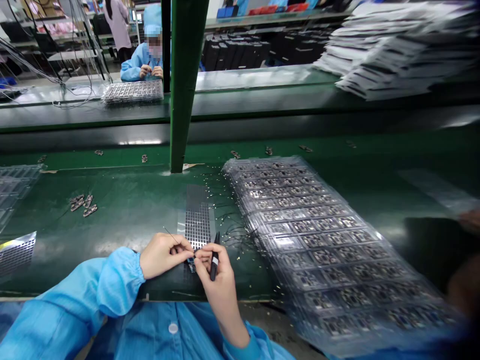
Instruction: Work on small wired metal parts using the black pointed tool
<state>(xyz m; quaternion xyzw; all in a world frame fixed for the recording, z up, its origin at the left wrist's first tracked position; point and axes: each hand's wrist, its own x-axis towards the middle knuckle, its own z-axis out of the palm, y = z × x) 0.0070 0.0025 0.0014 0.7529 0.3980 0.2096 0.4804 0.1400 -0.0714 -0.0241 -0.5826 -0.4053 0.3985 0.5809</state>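
Over the green bench my left hand (165,255) is closed, its thumb and fingers pinching a small circuit board (191,265). A thin dark wire rises beside those fingers. My right hand (221,275) meets the left at the board, fingertips pressed against it. Black tweezers (215,262) with a white band lie within the right hand, tips pointing away from me. Just beyond my fingers lies a sheet of small dark squares (197,220) on clear backing. What exactly the right fingertips pinch on the board is hidden.
A tall stack of clear trays (311,230) filled with boards stands at my right, with loose wires along its left side. Small metal parts (84,204) lie at left. A green post (185,85) rises ahead. A co-worker (144,62) sits across; another person's blurred hand (470,220) shows at right.
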